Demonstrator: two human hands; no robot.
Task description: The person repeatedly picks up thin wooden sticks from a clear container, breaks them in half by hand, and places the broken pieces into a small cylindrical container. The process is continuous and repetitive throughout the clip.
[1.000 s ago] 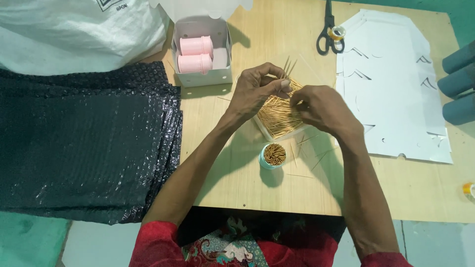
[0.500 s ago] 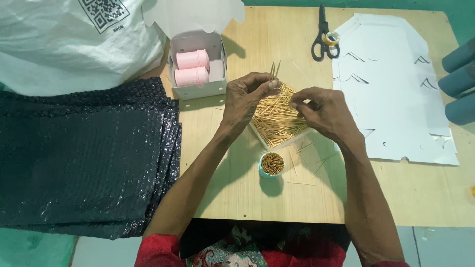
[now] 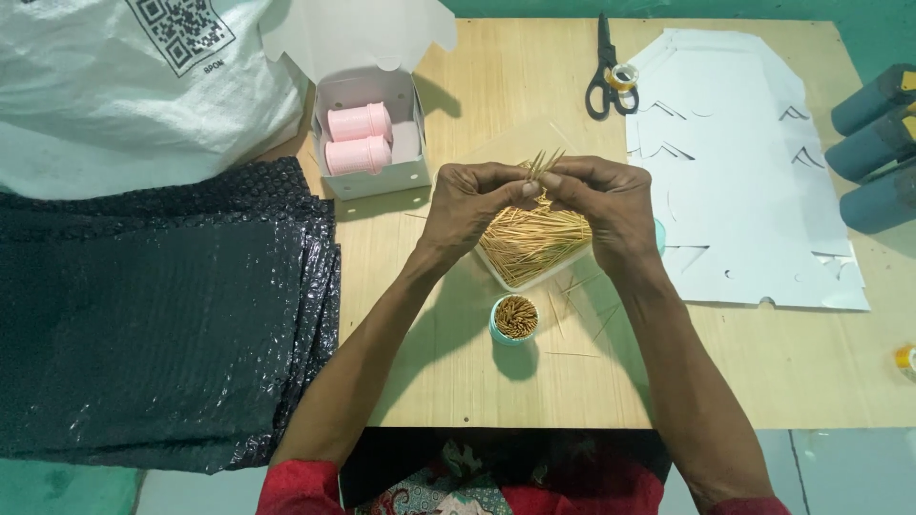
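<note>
My left hand [image 3: 472,208] and my right hand [image 3: 611,205] meet over a white tray [image 3: 534,278] heaped with loose toothpicks [image 3: 530,243]. Both hands pinch one small bunch of toothpicks [image 3: 544,164], its tips fanning upward between the fingertips. In front of the tray, nearer to me, stands a small teal round holder [image 3: 516,319] packed with upright toothpicks. A few stray toothpicks [image 3: 582,315] lie on the wooden table [image 3: 763,372] to the right of the holder.
An open white box [image 3: 370,176] holding two pink cylinders [image 3: 359,138] sits at the back left. Black bubble wrap [image 3: 153,315] and a white sack [image 3: 124,86] cover the left. Scissors [image 3: 603,67], white cut sheets [image 3: 754,191] and dark blue-grey rolls [image 3: 873,143] lie to the right.
Both hands have lifted from the heap in the tray and drawn together, raising a small bunch of toothpicks above it.
</note>
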